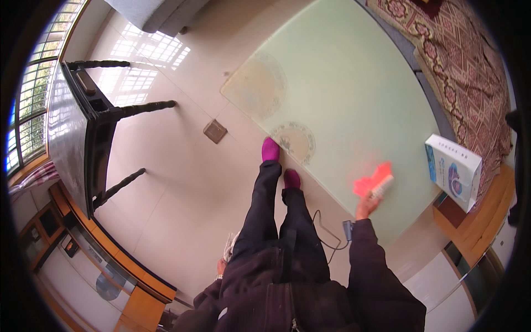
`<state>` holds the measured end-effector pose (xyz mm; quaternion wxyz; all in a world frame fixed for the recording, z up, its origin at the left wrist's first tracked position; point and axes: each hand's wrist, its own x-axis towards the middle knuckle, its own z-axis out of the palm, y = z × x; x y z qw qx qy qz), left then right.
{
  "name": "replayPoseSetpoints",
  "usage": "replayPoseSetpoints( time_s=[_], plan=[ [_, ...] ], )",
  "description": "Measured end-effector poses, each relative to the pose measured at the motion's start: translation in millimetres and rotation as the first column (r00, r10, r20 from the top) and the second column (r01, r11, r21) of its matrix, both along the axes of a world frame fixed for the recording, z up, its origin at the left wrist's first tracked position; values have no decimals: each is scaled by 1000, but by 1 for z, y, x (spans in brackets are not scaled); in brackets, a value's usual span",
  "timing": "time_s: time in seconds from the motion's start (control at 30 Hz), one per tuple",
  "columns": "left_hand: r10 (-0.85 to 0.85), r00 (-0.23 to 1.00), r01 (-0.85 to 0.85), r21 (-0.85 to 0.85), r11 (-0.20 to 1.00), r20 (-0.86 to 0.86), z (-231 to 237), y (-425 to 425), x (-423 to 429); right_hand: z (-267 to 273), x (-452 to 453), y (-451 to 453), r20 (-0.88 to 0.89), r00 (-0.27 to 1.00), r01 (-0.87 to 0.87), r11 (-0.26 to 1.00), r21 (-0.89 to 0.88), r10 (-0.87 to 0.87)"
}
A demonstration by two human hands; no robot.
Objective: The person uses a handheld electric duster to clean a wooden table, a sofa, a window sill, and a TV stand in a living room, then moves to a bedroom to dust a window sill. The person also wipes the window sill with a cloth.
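My right hand (367, 206) grips a brush (382, 186) with a pale back and bright red-orange bristles. The brush is blurred, over the pale green surface (356, 91); contact with it cannot be made out. That surface has straight edges and two round floral patterns, and could be a tabletop or a mat. Down by my left hip, my left hand (221, 267) is mostly hidden by my clothes. A whitish, crumpled cloth-like thing (230, 245) shows at its fingers and seems held there. Beside my right sleeve hangs a small grey device (347, 229) on a dark cable (332, 245).
A dark table (79, 137) with turned legs stands left, by a barred window (35, 91). A grey sofa (155, 12) is at the top. Right are a patterned cover (460, 83) and a white printed bag (454, 172). A brown square (215, 131) marks the tiled floor (174, 145).
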<state>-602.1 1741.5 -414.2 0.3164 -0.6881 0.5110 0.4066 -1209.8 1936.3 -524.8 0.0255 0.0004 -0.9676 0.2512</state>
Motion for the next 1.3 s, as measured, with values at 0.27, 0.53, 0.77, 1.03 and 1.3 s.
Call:
replayPoseSetpoints(
  time_s=[0.27,0.53,0.77,1.03,1.3],
  plan=[
    [32,995,-59,-298,953,-94,35,137,-10,-72,31,320,430,556,808,584,-78,-712],
    [162,986,-169,-259,951,-46,59,269,4,-77,-14,97,249,963,-118,992,46,103],
    [261,964,-264,-232,936,-44,57,368,33,-10,61,-106,439,609,-588,747,-310,661],
    [295,947,-318,-252,914,-126,38,413,92,45,234,-40,496,232,-710,494,-501,837],
    [200,916,-349,-445,825,-348,33,418,129,80,358,172,526,190,-819,429,-381,829]
  ],
)
